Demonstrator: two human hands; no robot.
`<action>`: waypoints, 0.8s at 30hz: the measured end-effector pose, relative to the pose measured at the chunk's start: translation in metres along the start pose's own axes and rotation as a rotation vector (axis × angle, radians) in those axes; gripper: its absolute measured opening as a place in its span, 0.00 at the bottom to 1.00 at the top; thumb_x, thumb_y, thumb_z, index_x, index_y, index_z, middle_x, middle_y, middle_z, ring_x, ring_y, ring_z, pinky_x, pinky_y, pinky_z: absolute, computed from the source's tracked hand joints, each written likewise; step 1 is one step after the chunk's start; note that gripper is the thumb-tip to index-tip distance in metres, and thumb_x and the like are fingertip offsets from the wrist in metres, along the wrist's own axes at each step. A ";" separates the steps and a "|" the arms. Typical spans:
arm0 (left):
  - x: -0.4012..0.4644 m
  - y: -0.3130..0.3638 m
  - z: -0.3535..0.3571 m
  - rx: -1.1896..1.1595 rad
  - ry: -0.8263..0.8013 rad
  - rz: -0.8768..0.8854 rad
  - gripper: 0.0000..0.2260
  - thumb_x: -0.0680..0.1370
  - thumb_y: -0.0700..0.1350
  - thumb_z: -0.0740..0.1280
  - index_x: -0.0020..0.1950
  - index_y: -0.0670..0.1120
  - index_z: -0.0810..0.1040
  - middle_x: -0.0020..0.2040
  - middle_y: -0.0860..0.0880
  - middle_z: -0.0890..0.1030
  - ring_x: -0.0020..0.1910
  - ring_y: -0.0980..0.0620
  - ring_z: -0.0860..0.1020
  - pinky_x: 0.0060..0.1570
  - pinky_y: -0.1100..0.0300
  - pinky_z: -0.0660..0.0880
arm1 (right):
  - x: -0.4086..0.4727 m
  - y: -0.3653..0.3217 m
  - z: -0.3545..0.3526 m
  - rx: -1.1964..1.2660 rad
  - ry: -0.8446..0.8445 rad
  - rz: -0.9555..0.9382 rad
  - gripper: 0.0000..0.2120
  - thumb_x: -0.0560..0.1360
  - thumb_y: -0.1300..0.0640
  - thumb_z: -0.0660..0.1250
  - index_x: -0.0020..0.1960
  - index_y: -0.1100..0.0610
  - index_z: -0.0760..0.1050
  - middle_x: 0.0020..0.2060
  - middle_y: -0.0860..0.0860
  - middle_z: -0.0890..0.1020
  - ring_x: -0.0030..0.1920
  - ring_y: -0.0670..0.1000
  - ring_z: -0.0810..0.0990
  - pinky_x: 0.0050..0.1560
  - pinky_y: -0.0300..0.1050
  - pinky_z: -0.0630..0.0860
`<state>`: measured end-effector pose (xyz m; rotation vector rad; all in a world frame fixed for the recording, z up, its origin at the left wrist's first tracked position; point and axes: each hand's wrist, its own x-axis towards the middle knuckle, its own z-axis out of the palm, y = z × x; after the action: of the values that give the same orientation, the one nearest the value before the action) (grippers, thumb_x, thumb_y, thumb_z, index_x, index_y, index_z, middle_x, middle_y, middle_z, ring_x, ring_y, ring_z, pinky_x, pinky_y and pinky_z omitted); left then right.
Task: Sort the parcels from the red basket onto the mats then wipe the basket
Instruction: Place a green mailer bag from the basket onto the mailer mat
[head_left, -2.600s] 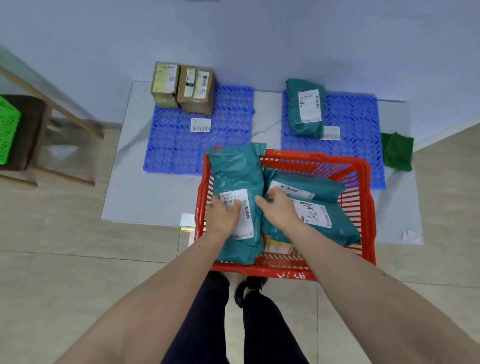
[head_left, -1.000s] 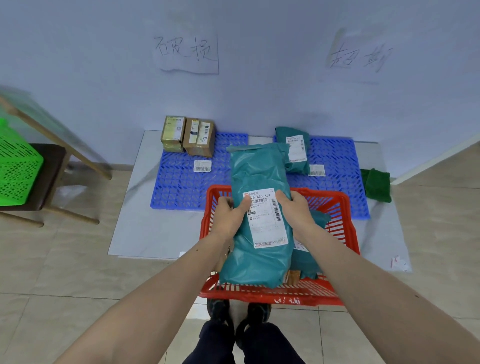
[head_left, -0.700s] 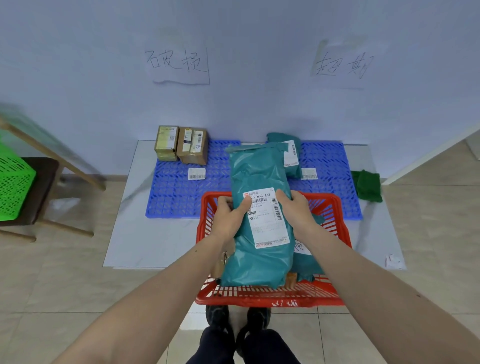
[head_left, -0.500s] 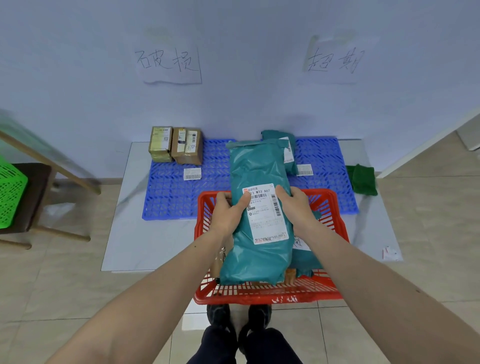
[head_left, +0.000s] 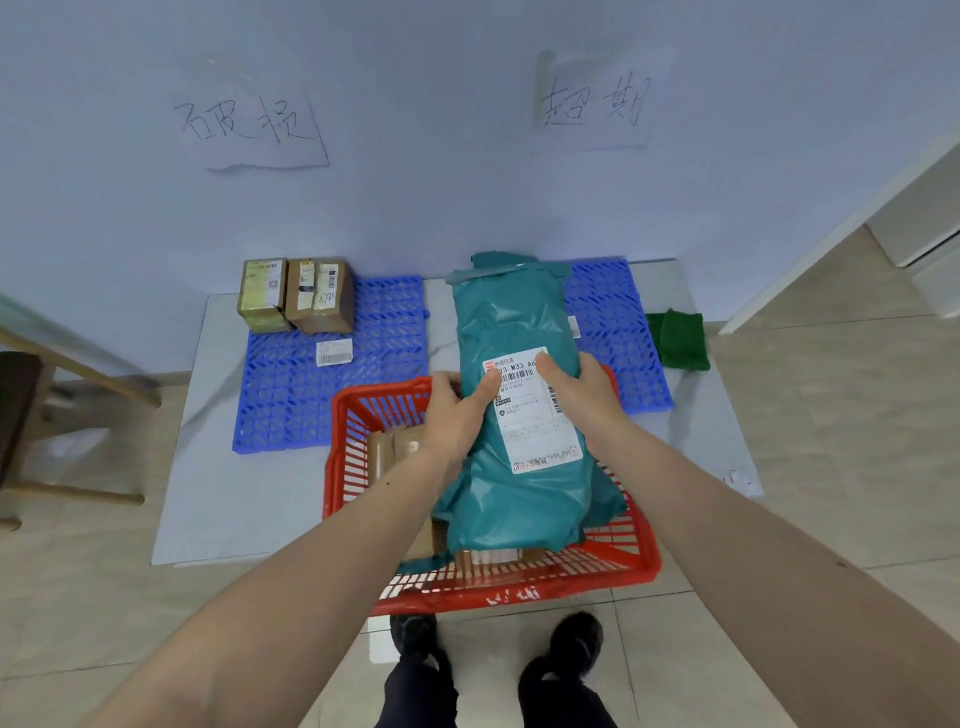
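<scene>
A long teal mailer bag (head_left: 514, 322) with a white shipping label is held up above the red basket (head_left: 358, 415). My left hand (head_left: 454, 415) grips its left edge and my right hand (head_left: 582, 389) grips its right edge, thumbs on the label. Brown cardboard parcels (head_left: 387, 452) lie in the basket under the bag. Behind it lie two blue mats: the left mat (head_left: 384, 332) holds two cardboard boxes (head_left: 296, 293) and a loose label (head_left: 334, 352); the right mat (head_left: 613, 322) is mostly hidden by the bag, and another teal parcel (head_left: 488, 258) peeks over its top.
A folded green cloth (head_left: 678, 338) lies right of the right mat on the grey board (head_left: 218, 467). Two handwritten paper signs (head_left: 244, 124) hang on the wall. A wooden stool (head_left: 21, 415) stands at the left. My shoes (head_left: 571, 639) are below the basket.
Both hands lifted the teal mailer out of the basket and now hold it higher and further right, in front of the right mat. The view has tilted and shifted.
</scene>
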<state>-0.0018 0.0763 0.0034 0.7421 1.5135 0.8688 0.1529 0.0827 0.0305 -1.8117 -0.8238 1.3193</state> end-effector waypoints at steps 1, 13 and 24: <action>-0.002 0.000 0.012 -0.008 0.012 0.001 0.24 0.68 0.61 0.74 0.52 0.48 0.71 0.51 0.46 0.82 0.50 0.49 0.82 0.52 0.52 0.80 | 0.002 0.000 -0.010 -0.002 -0.009 -0.012 0.16 0.75 0.46 0.70 0.57 0.55 0.73 0.52 0.51 0.83 0.50 0.51 0.83 0.52 0.51 0.81; 0.013 0.018 0.111 -0.031 0.061 -0.039 0.20 0.73 0.59 0.72 0.53 0.48 0.70 0.52 0.47 0.81 0.50 0.49 0.82 0.53 0.49 0.80 | 0.061 -0.015 -0.091 -0.015 -0.073 -0.013 0.13 0.77 0.47 0.69 0.56 0.53 0.72 0.51 0.48 0.82 0.51 0.50 0.83 0.52 0.50 0.81; 0.103 0.058 0.172 -0.007 -0.039 -0.012 0.22 0.74 0.57 0.72 0.59 0.45 0.70 0.54 0.49 0.79 0.51 0.53 0.80 0.48 0.60 0.78 | 0.165 -0.053 -0.121 -0.047 -0.044 -0.004 0.14 0.77 0.47 0.69 0.57 0.54 0.71 0.48 0.49 0.81 0.46 0.49 0.82 0.39 0.44 0.80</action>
<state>0.1554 0.2129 -0.0079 0.7398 1.4779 0.8459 0.3091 0.2250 0.0193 -1.8223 -0.8883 1.3514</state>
